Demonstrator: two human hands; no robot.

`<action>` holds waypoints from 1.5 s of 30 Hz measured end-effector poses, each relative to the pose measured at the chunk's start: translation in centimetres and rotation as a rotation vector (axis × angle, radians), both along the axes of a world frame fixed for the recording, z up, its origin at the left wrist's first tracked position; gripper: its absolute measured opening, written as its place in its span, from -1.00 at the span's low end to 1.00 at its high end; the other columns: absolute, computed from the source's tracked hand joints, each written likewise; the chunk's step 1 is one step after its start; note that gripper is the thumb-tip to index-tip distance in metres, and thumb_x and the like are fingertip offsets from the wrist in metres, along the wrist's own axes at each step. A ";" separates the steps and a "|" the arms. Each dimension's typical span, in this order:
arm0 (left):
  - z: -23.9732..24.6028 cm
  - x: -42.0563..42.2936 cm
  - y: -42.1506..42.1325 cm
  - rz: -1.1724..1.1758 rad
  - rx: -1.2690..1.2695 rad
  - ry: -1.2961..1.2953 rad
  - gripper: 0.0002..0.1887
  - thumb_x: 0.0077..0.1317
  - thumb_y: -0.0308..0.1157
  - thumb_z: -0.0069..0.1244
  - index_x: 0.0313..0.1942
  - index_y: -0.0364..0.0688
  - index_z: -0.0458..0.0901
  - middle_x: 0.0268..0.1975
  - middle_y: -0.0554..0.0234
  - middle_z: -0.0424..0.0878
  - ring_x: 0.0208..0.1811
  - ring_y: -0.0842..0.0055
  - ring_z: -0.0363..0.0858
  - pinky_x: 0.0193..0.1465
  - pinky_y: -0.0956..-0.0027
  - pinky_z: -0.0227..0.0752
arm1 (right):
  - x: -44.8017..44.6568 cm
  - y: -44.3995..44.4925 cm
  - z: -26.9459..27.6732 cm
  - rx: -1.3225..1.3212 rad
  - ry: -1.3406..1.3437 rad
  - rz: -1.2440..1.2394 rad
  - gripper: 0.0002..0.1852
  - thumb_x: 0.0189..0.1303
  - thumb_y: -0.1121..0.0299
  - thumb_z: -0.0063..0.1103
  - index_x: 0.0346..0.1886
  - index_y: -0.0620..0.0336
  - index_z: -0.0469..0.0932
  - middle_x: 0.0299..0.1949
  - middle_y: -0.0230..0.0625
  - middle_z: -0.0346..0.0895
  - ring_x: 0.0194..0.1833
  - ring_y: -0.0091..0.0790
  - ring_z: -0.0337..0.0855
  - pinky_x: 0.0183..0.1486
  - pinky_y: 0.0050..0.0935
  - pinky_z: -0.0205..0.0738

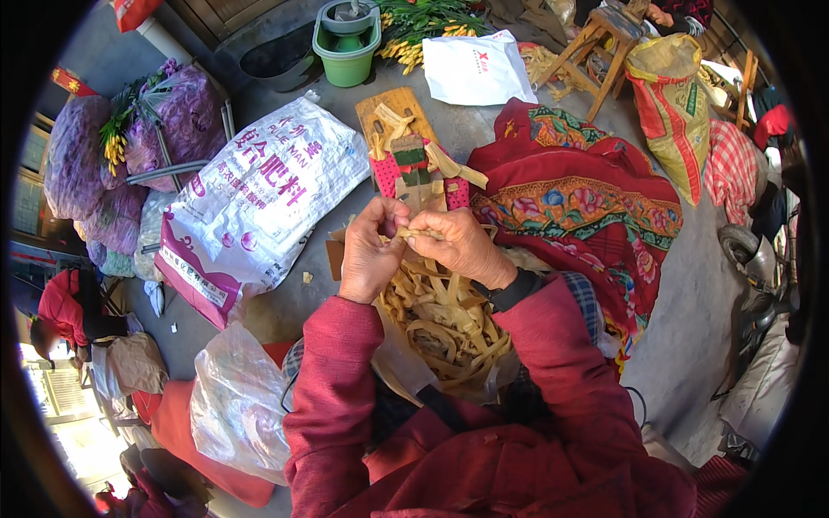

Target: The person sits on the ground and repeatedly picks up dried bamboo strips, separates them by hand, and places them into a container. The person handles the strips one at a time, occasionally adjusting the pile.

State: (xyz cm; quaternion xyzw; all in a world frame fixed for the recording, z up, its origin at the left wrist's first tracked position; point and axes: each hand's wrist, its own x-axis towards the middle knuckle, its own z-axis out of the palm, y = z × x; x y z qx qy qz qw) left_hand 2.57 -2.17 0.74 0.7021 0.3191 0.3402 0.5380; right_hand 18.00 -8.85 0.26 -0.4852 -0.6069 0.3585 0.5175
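Note:
My left hand [374,249] and my right hand [461,246] meet above a heap of pale, flat dried strips [447,317] in my lap. Between thumb and fingers my right hand pinches a short yellowish strip [418,233]. The left fingertips touch the strip's near end; how firmly they grip is hard to tell. Just beyond the hands stands a wooden board [396,103] with a green and brown block [408,152] on it. More strips [453,169] lie over the board and over pink dotted cloth [386,175].
A white and purple woven sack [265,194] lies to the left, a red floral cloth [576,194] to the right. Farther off are a green bucket [348,61], a white bag [478,68], a wooden stool [602,52] and an upright yellow sack [673,103]. Several people sit around the edges.

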 end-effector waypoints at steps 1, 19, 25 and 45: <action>-0.1 0.1 -0.2 0.044 0.035 0.012 -0.71 0.07 -0.75 0.06 -0.22 -0.22 0.50 -0.36 0.57 0.43 -0.40 0.80 0.30 -0.29 0.68 0.26 | 0.0 0.1 0.1 -0.075 0.148 0.042 -0.88 0.22 0.42 0.20 -0.24 0.25 0.60 -0.53 -0.51 0.50 -0.47 -0.64 0.51 -0.44 -0.56 0.35; 2.8 -0.9 -1.7 -0.016 -0.402 0.051 -0.62 0.39 -0.18 0.03 -0.54 -0.24 0.58 -0.66 0.47 0.43 -0.66 0.78 0.28 -0.58 0.60 0.09 | 1.6 1.5 -1.9 -0.166 0.449 -0.336 -0.61 0.42 0.14 0.06 -0.47 0.23 0.49 -0.55 -0.59 0.36 -0.46 -0.71 0.29 -0.41 -0.61 0.23; 1.9 -1.2 -0.8 -0.115 -0.375 -0.143 -0.70 0.35 -0.23 0.11 -0.08 -0.26 0.54 -0.27 0.37 0.57 -0.29 0.74 0.48 -0.25 0.61 0.37 | 1.9 1.6 -2.0 -0.103 0.194 -0.430 -0.61 0.38 0.16 0.12 -0.47 0.31 0.45 -0.66 -0.49 0.28 -0.54 -0.65 0.27 -0.50 -0.48 0.22; 1.4 1.1 -3.2 -0.057 0.451 0.569 -0.87 0.34 -0.39 -0.02 -0.31 -0.26 0.49 -0.55 -0.03 0.57 -0.50 0.04 0.59 -0.42 0.12 0.44 | 2.5 1.6 -4.2 -0.121 0.045 -0.564 -0.63 0.29 0.20 0.21 -0.54 0.28 0.45 -0.71 -0.34 0.25 -0.59 -0.58 0.13 -0.54 -0.43 0.17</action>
